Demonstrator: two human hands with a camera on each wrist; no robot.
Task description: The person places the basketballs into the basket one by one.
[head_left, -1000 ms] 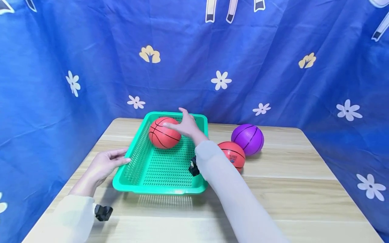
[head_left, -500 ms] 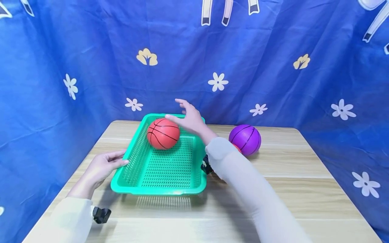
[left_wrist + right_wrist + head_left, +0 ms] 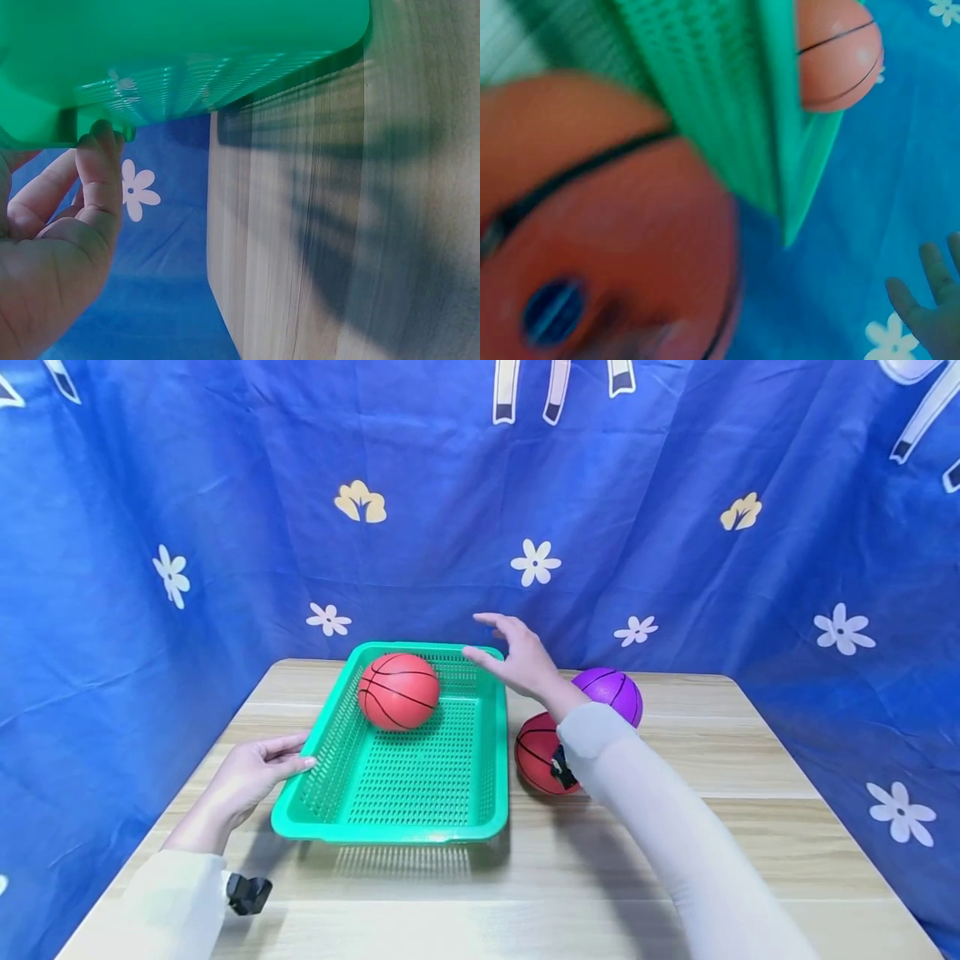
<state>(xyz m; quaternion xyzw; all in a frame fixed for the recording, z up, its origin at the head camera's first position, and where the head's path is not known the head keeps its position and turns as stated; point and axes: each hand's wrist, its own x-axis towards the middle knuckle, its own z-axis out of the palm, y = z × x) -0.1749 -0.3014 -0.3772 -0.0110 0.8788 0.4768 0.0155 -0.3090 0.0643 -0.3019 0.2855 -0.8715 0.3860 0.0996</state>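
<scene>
A green perforated plastic basket [image 3: 390, 834] stands on the table with an orange-red toy basketball [image 3: 399, 692] in its far left corner. My left hand [image 3: 251, 777] pinches the basket's left rim, thumb on top and fingers beneath; the left wrist view shows these fingers [image 3: 97, 169] hooked at the rim. Above the basket's far right corner, my right hand [image 3: 525, 662] hovers with fingers spread and nothing held. A second orange-red basketball [image 3: 534, 753] sits right of the basket, partly hidden by the right wrist. Close up and blurred, this ball [image 3: 630, 247] fills much of the right wrist view.
A purple basketball [image 3: 609, 687] lies behind the second orange-red ball, partly covered by the right forearm. Behind the wooden table [image 3: 750, 860] hangs a blue patterned curtain [image 3: 450, 527]. Black wrist cameras [image 3: 249, 894] stick out from the sleeves.
My right hand has drawn away from the ball in the basket and moved right, towards the basket's right rim. My left hand has kept its grip on the left rim.
</scene>
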